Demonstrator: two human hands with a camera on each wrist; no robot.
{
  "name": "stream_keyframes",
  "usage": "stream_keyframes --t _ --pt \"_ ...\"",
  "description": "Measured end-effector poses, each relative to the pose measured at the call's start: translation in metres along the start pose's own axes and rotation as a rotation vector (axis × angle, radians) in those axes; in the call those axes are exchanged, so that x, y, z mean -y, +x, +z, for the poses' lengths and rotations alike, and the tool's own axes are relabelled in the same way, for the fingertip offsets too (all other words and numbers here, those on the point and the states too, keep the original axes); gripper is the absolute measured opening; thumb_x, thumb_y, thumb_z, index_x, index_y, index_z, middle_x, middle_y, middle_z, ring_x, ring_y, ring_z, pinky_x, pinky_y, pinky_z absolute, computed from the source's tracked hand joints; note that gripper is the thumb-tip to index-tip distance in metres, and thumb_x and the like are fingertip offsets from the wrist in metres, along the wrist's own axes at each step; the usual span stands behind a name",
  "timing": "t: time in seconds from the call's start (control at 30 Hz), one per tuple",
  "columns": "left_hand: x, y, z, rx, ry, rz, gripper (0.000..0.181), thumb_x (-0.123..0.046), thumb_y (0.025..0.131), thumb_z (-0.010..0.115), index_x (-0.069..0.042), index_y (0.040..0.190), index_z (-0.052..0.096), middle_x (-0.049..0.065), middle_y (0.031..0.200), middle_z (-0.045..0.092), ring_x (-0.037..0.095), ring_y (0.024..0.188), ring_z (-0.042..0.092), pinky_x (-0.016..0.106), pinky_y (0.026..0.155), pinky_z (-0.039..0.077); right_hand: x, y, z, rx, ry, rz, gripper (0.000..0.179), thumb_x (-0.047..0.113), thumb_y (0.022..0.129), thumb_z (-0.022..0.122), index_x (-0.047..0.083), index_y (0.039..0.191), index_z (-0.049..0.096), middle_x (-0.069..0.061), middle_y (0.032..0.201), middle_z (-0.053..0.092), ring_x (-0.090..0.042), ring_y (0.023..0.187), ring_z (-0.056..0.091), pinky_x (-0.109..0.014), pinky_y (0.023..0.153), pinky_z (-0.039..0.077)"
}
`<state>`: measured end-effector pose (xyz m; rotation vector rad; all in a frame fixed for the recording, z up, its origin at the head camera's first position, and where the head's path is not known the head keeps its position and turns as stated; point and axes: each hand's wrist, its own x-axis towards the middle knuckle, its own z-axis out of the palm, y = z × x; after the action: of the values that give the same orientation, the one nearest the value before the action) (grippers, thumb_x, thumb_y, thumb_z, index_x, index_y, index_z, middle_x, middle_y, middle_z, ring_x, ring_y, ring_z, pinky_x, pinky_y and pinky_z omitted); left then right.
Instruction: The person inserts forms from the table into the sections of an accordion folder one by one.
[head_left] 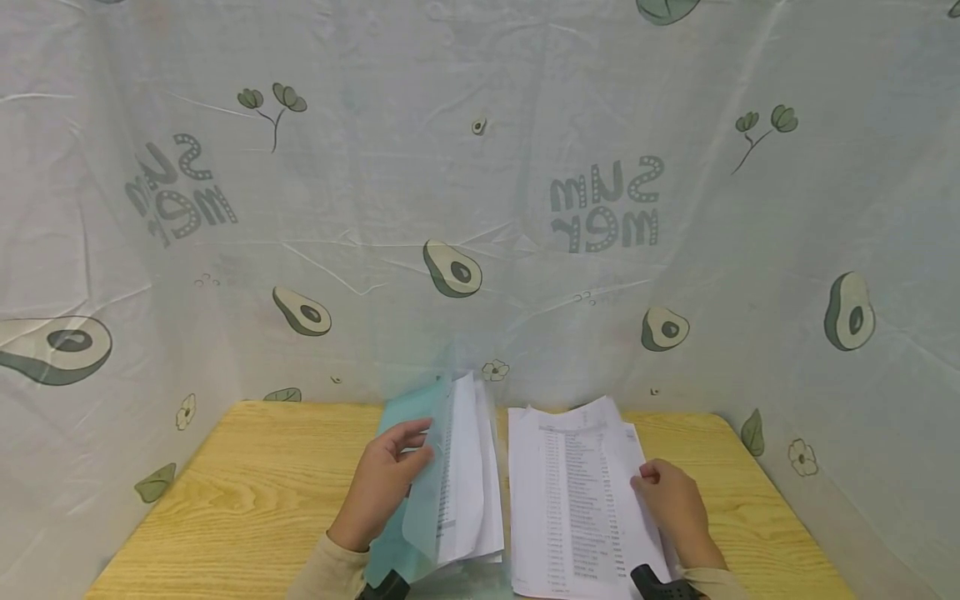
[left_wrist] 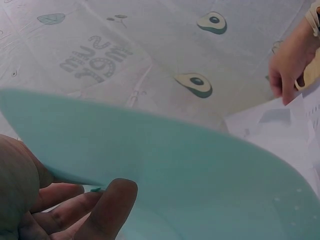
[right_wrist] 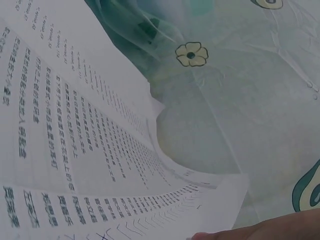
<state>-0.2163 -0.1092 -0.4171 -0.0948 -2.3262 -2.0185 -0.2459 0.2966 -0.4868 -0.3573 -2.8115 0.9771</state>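
Note:
In the head view a teal plastic folder (head_left: pixel 401 542) stands partly open, with white printed sheets (head_left: pixel 468 467) inside it. My left hand (head_left: pixel 384 479) holds the folder's cover between thumb and fingers; the left wrist view shows the teal cover (left_wrist: pixel 165 150) raised beside the thumb. To the right lies a stack of printed papers (head_left: pixel 577 500), its pages covered in rows of text. My right hand (head_left: pixel 672 504) pinches the right edge of that stack. Up close in the right wrist view, the printed page (right_wrist: pixel 90 135) curves, and only part of the hand (right_wrist: pixel 270 227) shows.
A yellow wood-grain table (head_left: pixel 270 475) carries the folder and papers. Around its back and sides hangs a pale sheet (head_left: pixel 375 167) printed with avocados, leaves and lettering. Black wrist straps (head_left: pixel 660 583) show at the lower edge.

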Motion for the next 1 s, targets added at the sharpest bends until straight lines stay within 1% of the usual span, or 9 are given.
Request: stream_keyframes --t 0.2,0.3,0.4,0.5,0.6,0.8,1.0 --pt "-0.002 -0.001 0.001 -0.002 -0.014 0.002 0.041 -0.011 0.096 0.069 -0.009 0.137 0.066 0.013 0.119 0.069 0.016 0.085 0.065 0.026 0.054 0.045 0.003 0.000 -0.002 -0.083 -0.032 -0.042 0.028 0.011 0.097 0.066 -0.011 0.114 0.070 -0.024 0.101 0.070 -0.034 0.090 0.063 -0.051 0.079 0.048" --pt "-0.002 -0.002 0.001 -0.004 -0.023 0.004 0.041 -0.010 0.096 0.069 -0.008 0.137 0.066 0.013 0.120 0.069 0.017 0.087 0.065 0.026 0.054 0.046 0.006 -0.002 -0.004 -0.099 -0.031 -0.054 0.029 0.013 0.099 0.065 -0.010 0.115 0.071 -0.025 0.104 0.071 -0.035 0.090 0.066 -0.052 0.078 0.048" --pt "-0.002 -0.002 0.002 -0.007 -0.022 0.004 0.041 -0.010 0.096 0.069 -0.008 0.137 0.065 0.013 0.120 0.069 0.017 0.085 0.065 0.026 0.053 0.044 0.009 -0.003 -0.006 -0.106 -0.032 -0.058 0.029 0.016 0.100 0.064 -0.008 0.115 0.072 -0.024 0.104 0.073 -0.033 0.089 0.066 -0.048 0.075 0.048" --pt "-0.001 -0.001 0.002 -0.008 -0.022 -0.001 0.041 -0.010 0.096 0.069 -0.008 0.137 0.066 0.012 0.121 0.069 0.017 0.084 0.064 0.026 0.052 0.044 0.010 -0.003 -0.007 -0.106 -0.007 -0.056 0.031 0.018 0.101 0.064 -0.008 0.117 0.072 -0.024 0.105 0.073 -0.031 0.087 0.066 -0.042 0.072 0.046" --pt "0.000 -0.001 0.002 -0.008 -0.022 -0.003 0.041 -0.010 0.096 0.069 -0.009 0.138 0.065 0.011 0.121 0.069 0.016 0.084 0.064 0.026 0.052 0.043 0.012 -0.003 -0.008 -0.105 0.044 -0.046 0.033 0.020 0.101 0.064 -0.008 0.118 0.072 -0.023 0.106 0.074 -0.029 0.086 0.065 -0.038 0.070 0.045" --pt "-0.001 -0.001 0.001 -0.007 -0.023 -0.001 0.041 -0.010 0.096 0.069 -0.008 0.138 0.065 0.012 0.120 0.069 0.017 0.086 0.064 0.026 0.053 0.045 0.019 -0.006 -0.011 -0.107 0.134 -0.023 0.035 0.023 0.103 0.063 -0.008 0.118 0.072 -0.025 0.108 0.073 -0.028 0.084 0.065 -0.035 0.069 0.046" --pt "-0.002 -0.001 0.001 -0.004 -0.028 0.001 0.041 -0.009 0.096 0.069 -0.008 0.138 0.065 0.013 0.121 0.069 0.017 0.085 0.064 0.026 0.053 0.043 0.023 -0.007 -0.013 -0.092 0.214 0.006 0.039 0.026 0.103 0.064 -0.008 0.120 0.071 -0.022 0.104 0.074 -0.023 0.080 0.063 -0.030 0.065 0.047"
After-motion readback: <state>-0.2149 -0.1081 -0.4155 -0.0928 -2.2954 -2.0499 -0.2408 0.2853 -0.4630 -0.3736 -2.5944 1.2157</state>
